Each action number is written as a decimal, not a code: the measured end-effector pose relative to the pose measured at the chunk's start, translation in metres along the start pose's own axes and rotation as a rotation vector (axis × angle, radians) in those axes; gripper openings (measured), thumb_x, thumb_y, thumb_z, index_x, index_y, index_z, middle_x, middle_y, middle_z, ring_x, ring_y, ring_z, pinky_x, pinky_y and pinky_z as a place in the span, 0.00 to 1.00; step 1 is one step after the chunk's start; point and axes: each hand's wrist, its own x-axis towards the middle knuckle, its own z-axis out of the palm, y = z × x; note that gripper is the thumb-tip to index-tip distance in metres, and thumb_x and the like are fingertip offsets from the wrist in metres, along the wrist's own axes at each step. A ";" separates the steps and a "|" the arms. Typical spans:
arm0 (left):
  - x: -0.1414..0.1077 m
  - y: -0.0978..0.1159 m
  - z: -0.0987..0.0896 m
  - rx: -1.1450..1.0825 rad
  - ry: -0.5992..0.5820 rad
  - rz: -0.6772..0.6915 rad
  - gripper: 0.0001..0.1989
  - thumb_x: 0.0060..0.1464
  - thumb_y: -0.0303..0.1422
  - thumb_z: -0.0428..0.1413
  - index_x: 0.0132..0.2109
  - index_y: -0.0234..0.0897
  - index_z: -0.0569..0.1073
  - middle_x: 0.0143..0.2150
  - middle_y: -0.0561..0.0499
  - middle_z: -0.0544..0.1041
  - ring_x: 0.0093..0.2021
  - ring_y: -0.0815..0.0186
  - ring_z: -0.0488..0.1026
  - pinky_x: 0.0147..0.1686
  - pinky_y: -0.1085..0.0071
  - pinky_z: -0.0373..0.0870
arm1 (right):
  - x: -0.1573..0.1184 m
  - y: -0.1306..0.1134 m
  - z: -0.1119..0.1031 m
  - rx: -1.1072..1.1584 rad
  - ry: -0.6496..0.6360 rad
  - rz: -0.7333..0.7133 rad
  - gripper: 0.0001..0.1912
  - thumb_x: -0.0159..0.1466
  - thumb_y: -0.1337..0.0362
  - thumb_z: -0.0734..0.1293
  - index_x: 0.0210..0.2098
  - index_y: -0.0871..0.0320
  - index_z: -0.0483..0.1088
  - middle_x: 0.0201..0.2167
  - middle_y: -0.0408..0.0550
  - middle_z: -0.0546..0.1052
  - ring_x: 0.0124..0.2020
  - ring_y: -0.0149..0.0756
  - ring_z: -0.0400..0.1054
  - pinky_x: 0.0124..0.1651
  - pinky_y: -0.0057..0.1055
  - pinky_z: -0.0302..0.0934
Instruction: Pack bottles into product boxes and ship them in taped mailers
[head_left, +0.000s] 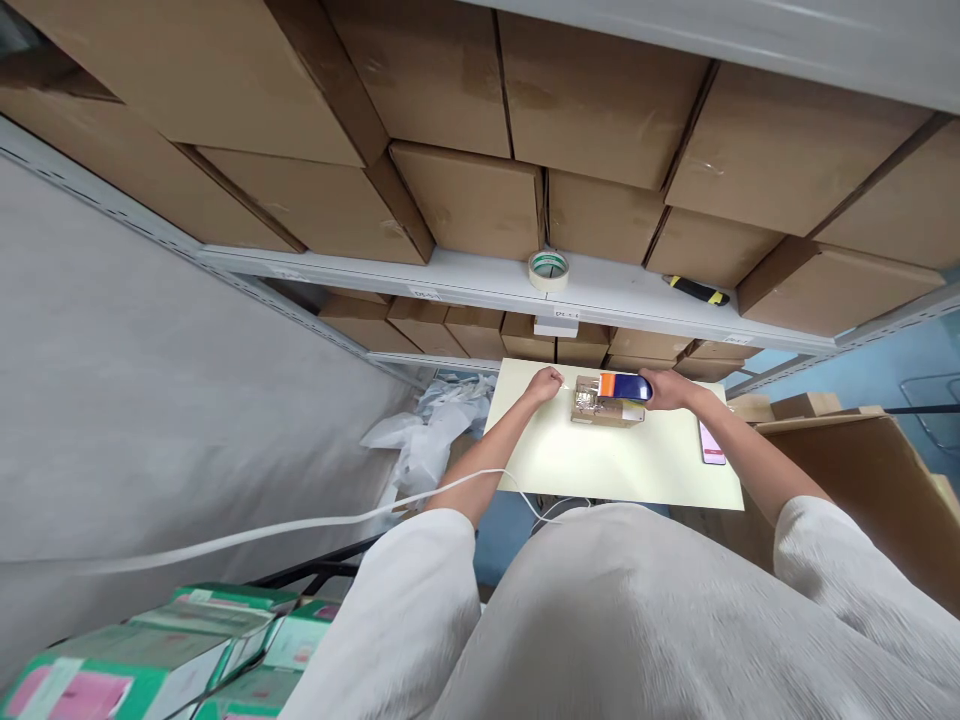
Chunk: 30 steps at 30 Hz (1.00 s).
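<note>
My right hand [664, 390] is wrapped round a blue and orange tape dispenser [626, 387], held over a small cardboard box [606, 412]. Shiny clear tape shows on the left part of that box. To the left of the box, my left hand [545, 385] is closed in a pinch. A small glint shows at its fingertips, but what it holds is too small to make out. Box and hands are over a pale yellow board [570, 460]. A phone [711, 442] with a lit screen lies on the board, near my right forearm.
A shelf [480, 280] full of cardboard boxes bears a roll of tape [548, 271] and a utility knife [697, 291]. A white cable [300, 525] crosses my left forearm. Crumpled white wrapping [427, 440] lies left; a large open carton [862, 480] stands right. Green boxes [165, 650] are lower left.
</note>
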 end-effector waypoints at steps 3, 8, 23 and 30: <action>0.001 -0.008 -0.004 -0.013 -0.018 -0.062 0.06 0.56 0.30 0.63 0.33 0.39 0.73 0.38 0.47 0.82 0.43 0.59 0.79 0.47 0.68 0.72 | -0.002 0.004 -0.001 -0.036 -0.011 -0.004 0.21 0.56 0.60 0.75 0.48 0.52 0.71 0.45 0.53 0.84 0.43 0.51 0.78 0.41 0.36 0.61; 0.004 -0.023 -0.008 -0.018 0.012 -0.124 0.08 0.55 0.33 0.65 0.33 0.40 0.72 0.36 0.47 0.81 0.43 0.59 0.78 0.44 0.68 0.72 | -0.004 0.013 0.002 -0.038 0.004 0.042 0.19 0.55 0.59 0.76 0.44 0.52 0.72 0.41 0.53 0.84 0.42 0.52 0.78 0.43 0.37 0.62; 0.020 -0.043 0.014 -0.032 -0.064 -0.171 0.03 0.58 0.33 0.58 0.36 0.39 0.73 0.35 0.46 0.81 0.39 0.59 0.79 0.38 0.68 0.70 | -0.001 0.025 -0.010 -0.074 -0.034 0.024 0.17 0.53 0.65 0.74 0.42 0.51 0.72 0.38 0.48 0.83 0.41 0.48 0.77 0.43 0.35 0.60; 0.024 -0.055 0.033 -0.045 -0.091 -0.193 0.03 0.61 0.31 0.56 0.40 0.37 0.74 0.36 0.45 0.81 0.39 0.60 0.80 0.38 0.69 0.70 | -0.002 0.030 -0.011 -0.121 -0.087 0.018 0.16 0.54 0.65 0.73 0.41 0.51 0.70 0.42 0.47 0.83 0.45 0.48 0.77 0.46 0.35 0.59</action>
